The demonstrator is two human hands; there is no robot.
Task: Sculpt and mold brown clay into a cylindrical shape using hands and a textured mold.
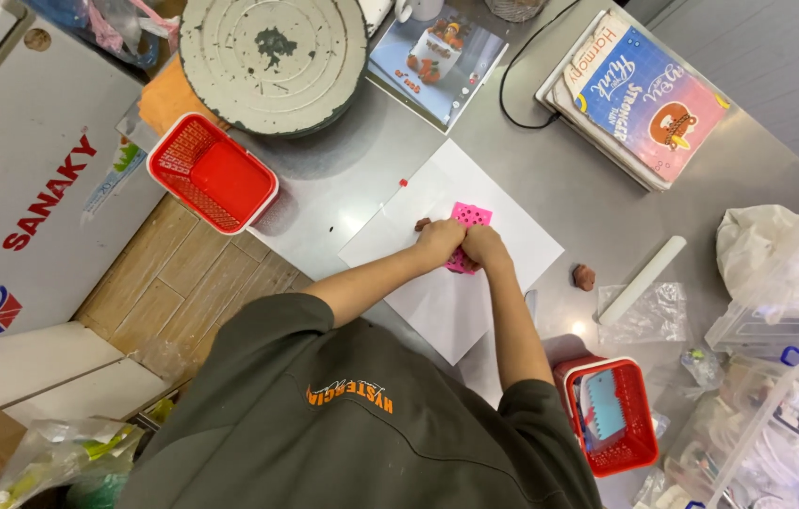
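Hands: the left hand point(439, 240) and right hand point(484, 247) press side by side on a pink mould point(468, 229), fingers curled tight on it.
Mould: on the white sheet point(512, 247), mid-bench, its dotted far half showing beyond the knuckles.
Risk, slip: the sheet lies loose on the steel bench point(550, 160); a hard push could skid the sheet and mould together.
Risk, stray paste: a brown lump point(584, 276) sits near the roller point(642, 280); a sweeping elbow might knock either off.
Left basket point(212, 172): red, at the bench's left edge, holding a red lid-like piece.
Near basket point(611, 415): red, by the right elbow, holding a blue ridged scraper.
Clear tubs point(776, 434): right corner, small white items, unclear.
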